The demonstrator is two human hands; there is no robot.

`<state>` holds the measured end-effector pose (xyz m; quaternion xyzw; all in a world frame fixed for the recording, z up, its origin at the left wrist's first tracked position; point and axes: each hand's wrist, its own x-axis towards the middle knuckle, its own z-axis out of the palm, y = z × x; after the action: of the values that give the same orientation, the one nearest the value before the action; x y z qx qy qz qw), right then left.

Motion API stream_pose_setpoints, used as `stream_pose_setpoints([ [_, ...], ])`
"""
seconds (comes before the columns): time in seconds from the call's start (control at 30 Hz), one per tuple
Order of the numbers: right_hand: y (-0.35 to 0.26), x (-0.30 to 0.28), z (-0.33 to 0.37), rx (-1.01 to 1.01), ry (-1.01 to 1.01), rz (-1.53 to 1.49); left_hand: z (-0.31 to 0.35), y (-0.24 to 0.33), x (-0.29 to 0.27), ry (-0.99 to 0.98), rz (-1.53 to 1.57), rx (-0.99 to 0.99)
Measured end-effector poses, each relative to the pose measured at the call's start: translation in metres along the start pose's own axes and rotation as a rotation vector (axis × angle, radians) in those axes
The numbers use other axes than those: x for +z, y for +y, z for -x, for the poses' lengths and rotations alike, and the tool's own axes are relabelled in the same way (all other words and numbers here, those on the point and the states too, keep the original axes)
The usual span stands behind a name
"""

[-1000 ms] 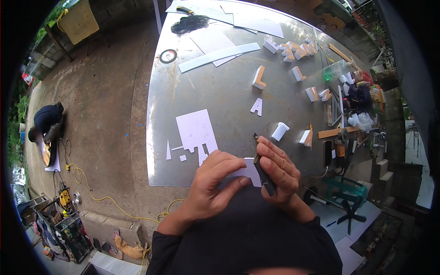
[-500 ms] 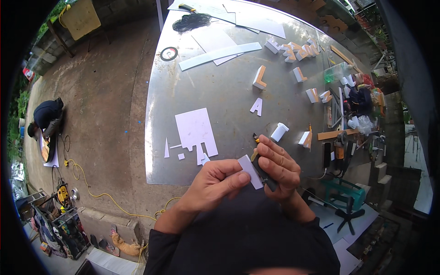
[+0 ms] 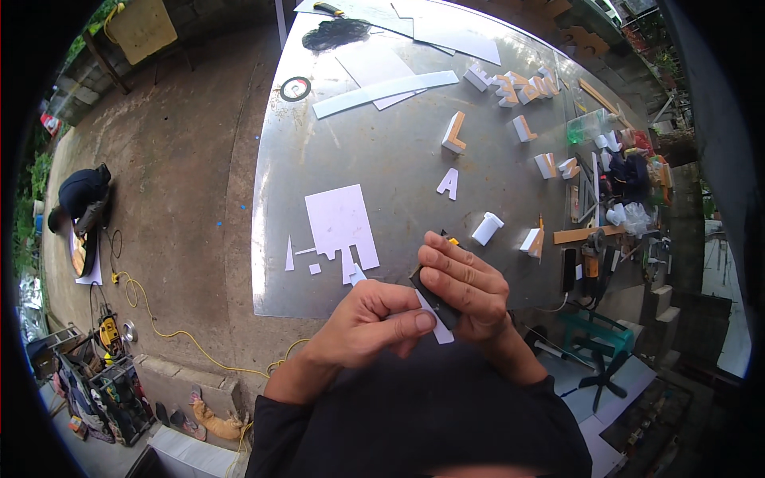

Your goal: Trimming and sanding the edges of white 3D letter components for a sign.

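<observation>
strip (image 3: 443,332) pinched in left hand (image 3: 368,325) could snap if right hand (image 3: 465,291), gripping what seems a dark block (image 3: 448,317), presses hard.

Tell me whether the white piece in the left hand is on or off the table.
Off the table: the left hand pinches the white piece, whose lower end shows against the person's dark shirt.

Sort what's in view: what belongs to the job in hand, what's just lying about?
In the work:
small white piece, pinched by the left hand;
dark block, held against it by the right hand;
probably the cut white sheet and flat white letter.

Lying about, apparently:
black tangle;
clear plastic bag;
orange cat.
</observation>
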<state>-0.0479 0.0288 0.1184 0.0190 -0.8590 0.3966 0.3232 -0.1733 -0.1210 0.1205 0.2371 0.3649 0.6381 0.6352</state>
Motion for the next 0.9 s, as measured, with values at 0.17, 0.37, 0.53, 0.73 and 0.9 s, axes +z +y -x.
stream_pose_setpoints([
  [0.17,0.008,0.001,0.007,0.124,0.118,-0.141,-0.004,-0.005,0.004,-0.005,0.229,-0.009],
  [0.37,-0.008,-0.014,-0.006,-0.025,0.166,-0.041,-0.001,-0.004,-0.002,-0.060,0.029,0.054],
  [0.53,-0.012,-0.005,-0.011,0.002,0.152,0.004,-0.007,-0.008,-0.005,-0.181,-0.185,0.308],
  [0.73,-0.013,-0.017,-0.004,-0.028,0.055,0.190,-0.015,-0.004,-0.005,0.072,-0.863,0.572],
  [0.9,-0.013,-0.013,0.000,0.007,0.081,0.216,-0.019,-0.005,0.006,0.339,-1.064,0.588],
])
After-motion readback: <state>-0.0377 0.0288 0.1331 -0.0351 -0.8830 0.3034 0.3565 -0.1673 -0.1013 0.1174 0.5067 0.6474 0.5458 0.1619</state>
